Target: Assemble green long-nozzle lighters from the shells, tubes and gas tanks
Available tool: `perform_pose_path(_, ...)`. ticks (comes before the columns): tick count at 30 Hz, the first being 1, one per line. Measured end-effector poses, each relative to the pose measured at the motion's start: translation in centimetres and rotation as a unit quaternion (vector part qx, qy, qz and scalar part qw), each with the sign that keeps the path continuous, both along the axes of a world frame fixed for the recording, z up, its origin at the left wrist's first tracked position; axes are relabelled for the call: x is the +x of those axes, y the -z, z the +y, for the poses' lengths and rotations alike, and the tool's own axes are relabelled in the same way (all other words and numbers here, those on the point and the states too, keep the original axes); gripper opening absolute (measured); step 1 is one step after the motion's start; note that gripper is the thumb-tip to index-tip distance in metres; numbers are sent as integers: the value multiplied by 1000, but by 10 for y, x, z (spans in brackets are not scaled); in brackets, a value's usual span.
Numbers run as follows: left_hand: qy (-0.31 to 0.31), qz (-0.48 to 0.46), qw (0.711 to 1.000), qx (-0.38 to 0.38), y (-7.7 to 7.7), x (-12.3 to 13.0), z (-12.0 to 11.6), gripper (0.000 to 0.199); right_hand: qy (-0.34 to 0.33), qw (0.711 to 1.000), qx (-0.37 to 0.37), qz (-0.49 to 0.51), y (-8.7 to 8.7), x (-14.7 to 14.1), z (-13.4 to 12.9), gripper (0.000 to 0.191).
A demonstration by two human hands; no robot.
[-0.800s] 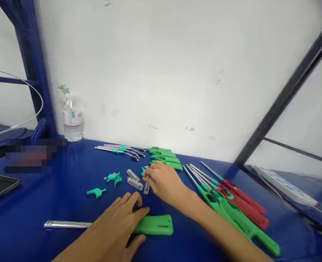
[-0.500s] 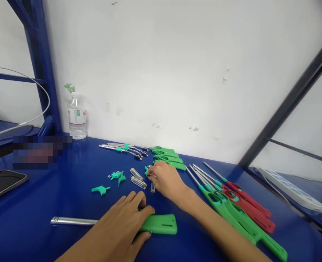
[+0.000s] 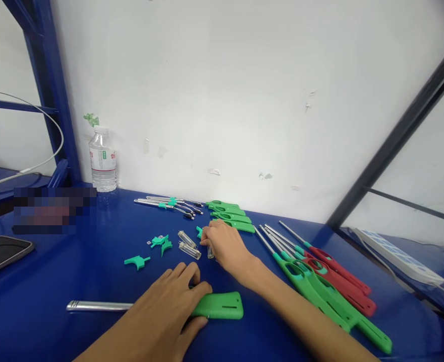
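My left hand (image 3: 169,306) is closed round a green lighter (image 3: 222,305) lying on the blue table, its metal tube (image 3: 97,305) pointing left. My right hand (image 3: 224,244) is farther back, fingers bent down at a small clear fuel tank (image 3: 210,252), partly hidden by the fingers; what they grip cannot be made out. A teal piece (image 3: 199,232) shows just left of its fingertips. Two more clear tanks (image 3: 189,250) lie left of that hand. Teal triggers (image 3: 136,262) are scattered farther left.
Metal tubes with wires (image 3: 161,202) and green handle shells (image 3: 231,218) lie at the back. Green and red lighters (image 3: 335,274) are at the right. A water bottle (image 3: 103,161), a phone (image 3: 3,254) and a power strip (image 3: 399,256) are at the sides.
My right hand's fingers have drawn closer together and cover more of the teal piece and the clear tank. My left hand keeps its hold. The view has shifted slightly.
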State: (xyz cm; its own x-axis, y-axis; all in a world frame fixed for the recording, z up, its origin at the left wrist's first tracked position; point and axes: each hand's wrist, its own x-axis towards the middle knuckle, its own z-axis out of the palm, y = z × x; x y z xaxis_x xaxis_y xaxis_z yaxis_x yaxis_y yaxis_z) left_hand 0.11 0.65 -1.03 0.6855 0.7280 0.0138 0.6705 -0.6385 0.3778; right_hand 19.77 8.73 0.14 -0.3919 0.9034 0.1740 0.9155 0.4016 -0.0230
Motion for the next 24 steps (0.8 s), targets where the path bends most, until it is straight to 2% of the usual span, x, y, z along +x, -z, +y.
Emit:
perform_pose_path(5,0,1,1000,-4,1,0,1,28,-4,996,-11,93,-1,4,2,17)
perform_pose_path(9,-4,1,1000,-12,-2,-2,3,32,-15,975,-42,218,-11,11,-2,9)
perform_pose_path(13,-8,3,1000,-16,-3,-5,6,31,-37,943,-68,322,-22,19,-27,21)
perform_pose_path(15,-10,2,1000,-17,-2,-5,7,30,-34,931,-70,357,-22,23,-46,21)
perform_pose_path(20,-10,-6,1000,-11,2,-5,8,29,21,904,-61,423,-4,38,-92,5)
perform_pose_path(24,-11,-12,1000,-6,1,-6,6,29,87,873,-46,478,18,52,-112,26)
